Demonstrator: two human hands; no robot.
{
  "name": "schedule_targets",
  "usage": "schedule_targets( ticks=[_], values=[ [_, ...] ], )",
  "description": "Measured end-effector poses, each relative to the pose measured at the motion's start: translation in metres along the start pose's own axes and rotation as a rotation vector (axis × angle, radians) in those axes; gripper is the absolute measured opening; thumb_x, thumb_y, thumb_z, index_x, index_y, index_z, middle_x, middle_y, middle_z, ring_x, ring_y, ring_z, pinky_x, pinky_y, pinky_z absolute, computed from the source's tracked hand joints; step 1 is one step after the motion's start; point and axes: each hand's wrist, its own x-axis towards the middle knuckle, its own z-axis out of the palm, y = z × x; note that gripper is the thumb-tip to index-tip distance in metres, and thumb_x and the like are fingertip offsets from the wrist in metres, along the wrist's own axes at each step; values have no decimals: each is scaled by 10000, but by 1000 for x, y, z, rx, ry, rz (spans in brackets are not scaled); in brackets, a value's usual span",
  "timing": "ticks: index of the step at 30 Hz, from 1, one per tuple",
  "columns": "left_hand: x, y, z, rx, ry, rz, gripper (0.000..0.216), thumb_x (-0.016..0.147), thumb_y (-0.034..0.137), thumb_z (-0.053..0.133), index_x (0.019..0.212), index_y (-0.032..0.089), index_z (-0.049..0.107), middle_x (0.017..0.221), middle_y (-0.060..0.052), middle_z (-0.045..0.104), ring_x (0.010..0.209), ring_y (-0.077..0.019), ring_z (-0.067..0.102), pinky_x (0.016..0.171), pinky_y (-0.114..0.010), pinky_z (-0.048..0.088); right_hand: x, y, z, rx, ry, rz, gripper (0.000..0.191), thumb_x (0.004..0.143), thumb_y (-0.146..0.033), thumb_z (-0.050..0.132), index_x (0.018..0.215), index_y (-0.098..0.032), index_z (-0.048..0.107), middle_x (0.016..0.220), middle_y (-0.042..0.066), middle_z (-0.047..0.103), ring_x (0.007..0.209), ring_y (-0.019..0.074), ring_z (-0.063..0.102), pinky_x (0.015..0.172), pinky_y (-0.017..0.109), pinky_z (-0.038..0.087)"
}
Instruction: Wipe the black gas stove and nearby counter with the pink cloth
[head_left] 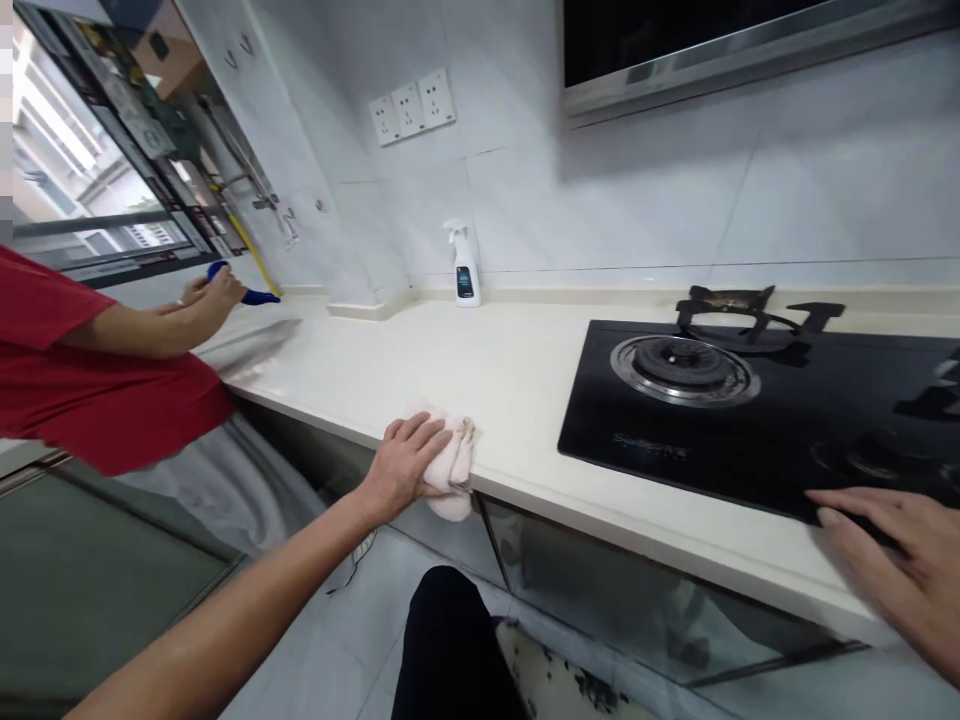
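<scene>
My left hand (403,464) lies on a crumpled pale pink cloth (452,462) at the front edge of the cream countertop (480,370), fingers pressed over it. My right hand (896,560) rests flat with fingers stretched out on the front edge of the black glass gas hob (750,420), holding nothing. The cloth hangs a little over the counter's edge.
A white spray bottle (465,265) stands at the back wall. A burner ring (682,365) and a loose pan support (739,310) sit on the hob. At the left, a person in a red shirt (90,380) holds a blue object (240,290) by the sink area.
</scene>
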Motion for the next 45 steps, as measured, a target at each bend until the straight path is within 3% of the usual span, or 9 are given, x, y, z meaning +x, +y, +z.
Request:
schedule_targets(
  ticks=[5,14,20,24,28,33,36,39,45],
  values=[
    [21,87,12,8,125,139,804,825,800,620,1407,246,613,1425,-161,631,1331,-425,514,1096,-548,320,-1,-22,-13,10,-50,-13,471,926,-603,422,1018,-266,738,1104,94,727,1078,322,625,955,492,448],
    [75,255,12,-35,241,376,757,850,619,711,1434,171,534,1401,-164,616,1222,-383,558,1042,-536,357,0,-18,-5,51,4,-5,381,973,-518,463,1030,-257,734,1097,82,688,1063,291,608,980,474,445],
    [100,321,-8,-181,296,455,775,813,495,793,1416,107,497,1279,-178,628,1145,-350,566,970,-507,421,-21,-70,-20,234,466,41,288,1011,-418,494,1056,-224,702,1128,96,660,1105,266,620,989,466,482],
    [96,305,-10,-493,237,480,679,850,438,739,1409,150,481,1285,-148,634,1203,-333,567,1047,-535,424,-43,-111,0,291,241,-187,409,1039,-498,459,1317,-231,596,1308,125,610,1213,272,589,992,461,497],
    [75,248,-11,-852,223,579,650,936,324,632,1514,208,357,1502,-166,513,1392,-311,484,1150,-503,416,-44,-129,29,113,29,-384,751,996,-711,398,1554,-211,353,1458,172,542,1338,318,511,1084,546,411],
    [68,182,-20,-897,434,229,352,1005,207,490,1353,253,509,1377,-103,596,1296,-252,574,1096,-453,483,-37,-169,49,-218,12,-207,793,839,-491,784,1486,-156,470,1474,257,510,1330,444,472,1062,638,364],
    [88,174,-21,-822,524,114,280,1006,286,547,1281,236,568,1255,-80,639,1193,-248,623,1039,-433,518,-34,-185,57,-250,80,-161,712,848,-448,775,1448,-167,517,1426,240,547,1298,429,496,1052,623,380],
    [112,183,-15,-774,532,240,200,1017,303,548,1182,223,627,1211,-82,653,1173,-244,630,1039,-437,508,-30,-176,58,-162,205,-253,462,952,-406,634,1372,-224,576,1342,163,614,1221,338,563,1003,521,441],
    [131,190,2,-634,406,308,299,1006,475,561,1123,236,700,1231,-106,674,1180,-296,631,1002,-498,508,-31,-106,29,-88,413,-256,375,941,-406,585,1232,-172,626,1105,122,709,1030,275,650,942,450,477]
  ],
)
